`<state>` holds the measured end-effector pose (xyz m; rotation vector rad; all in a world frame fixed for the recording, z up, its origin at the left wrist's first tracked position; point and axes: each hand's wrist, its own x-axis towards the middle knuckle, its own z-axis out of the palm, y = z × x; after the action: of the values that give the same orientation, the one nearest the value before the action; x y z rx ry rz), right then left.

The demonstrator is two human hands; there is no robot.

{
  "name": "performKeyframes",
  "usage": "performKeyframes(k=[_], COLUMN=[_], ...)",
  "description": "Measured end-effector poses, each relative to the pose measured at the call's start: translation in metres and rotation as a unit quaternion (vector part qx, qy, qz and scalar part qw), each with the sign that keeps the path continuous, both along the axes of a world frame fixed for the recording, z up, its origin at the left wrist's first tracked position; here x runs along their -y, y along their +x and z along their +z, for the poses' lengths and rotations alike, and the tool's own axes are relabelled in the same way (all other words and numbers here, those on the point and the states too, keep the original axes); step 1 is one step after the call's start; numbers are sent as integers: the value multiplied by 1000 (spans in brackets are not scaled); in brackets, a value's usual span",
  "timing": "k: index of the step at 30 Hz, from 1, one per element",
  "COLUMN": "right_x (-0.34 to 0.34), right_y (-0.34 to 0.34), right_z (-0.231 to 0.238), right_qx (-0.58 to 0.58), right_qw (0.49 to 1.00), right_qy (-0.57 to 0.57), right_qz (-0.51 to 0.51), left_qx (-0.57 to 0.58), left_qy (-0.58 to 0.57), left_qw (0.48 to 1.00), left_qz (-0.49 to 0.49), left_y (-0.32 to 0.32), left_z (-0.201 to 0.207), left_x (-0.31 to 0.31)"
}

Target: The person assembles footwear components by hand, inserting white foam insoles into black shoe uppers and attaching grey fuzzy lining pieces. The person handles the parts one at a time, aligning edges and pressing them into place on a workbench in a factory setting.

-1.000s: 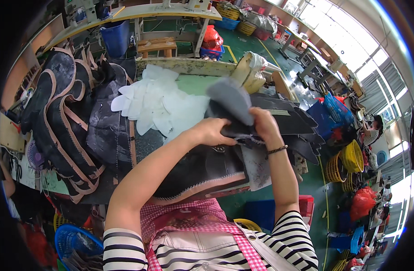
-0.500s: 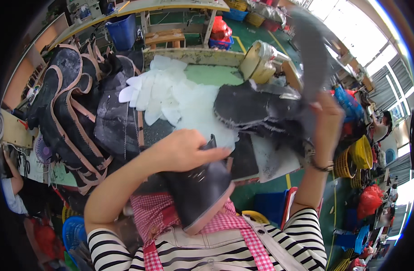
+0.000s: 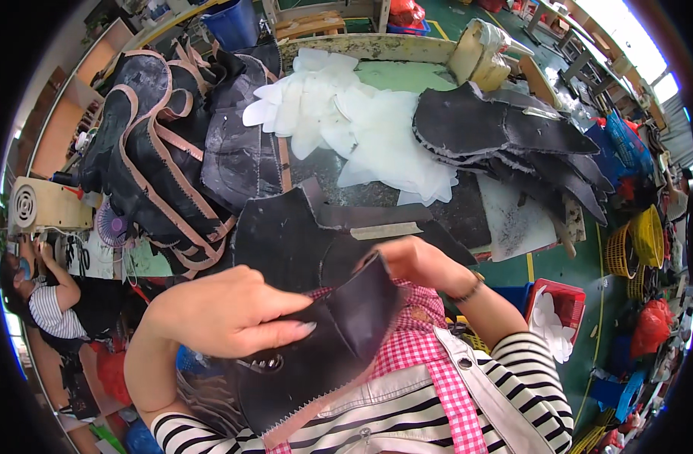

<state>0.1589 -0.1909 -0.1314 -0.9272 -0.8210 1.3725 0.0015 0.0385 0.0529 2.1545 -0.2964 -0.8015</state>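
A curved black leather piece (image 3: 346,321) with a pinkish zigzag-cut edge and metal eyelets is held up against my apron. My left hand (image 3: 221,310) is closed on its left part, with index finger and thumb over the leather. Around its upper right corner my right hand (image 3: 418,265) is curled; some of those fingertips are hidden behind the leather. Just beyond, a flat black leather cutout (image 3: 274,234) with a pale strip lies on the table's near side. A pile of similar black cutouts (image 3: 467,121) is at the right of the tabletop.
Thin white translucent shapes (image 3: 384,129) spread over the table's middle. At left are heaped black leather pieces with pinkish bands (image 3: 146,151). A yellowish container (image 3: 479,57) stands at the back right. A red basket (image 3: 569,303) is below right. Another person (image 3: 55,303) works at far left.
My right hand has come down from the raised far right to the leather piece my left hand holds. The black cutout now lies flat in front. The view has shifted.
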Motion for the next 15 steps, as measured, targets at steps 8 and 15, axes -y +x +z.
performKeyframes(k=[8, 15], right_x=[58, 37], right_y=[12, 40], right_z=[45, 4], right_qx=[374, 443], right_qw=[855, 789], right_qy=[-200, -342], right_qz=[-298, -253], left_qx=[-6, -93], left_qy=[199, 107], left_qw=[964, 987], left_qz=[-175, -75], left_y=[140, 157], left_z=[-56, -167], left_x=[19, -11])
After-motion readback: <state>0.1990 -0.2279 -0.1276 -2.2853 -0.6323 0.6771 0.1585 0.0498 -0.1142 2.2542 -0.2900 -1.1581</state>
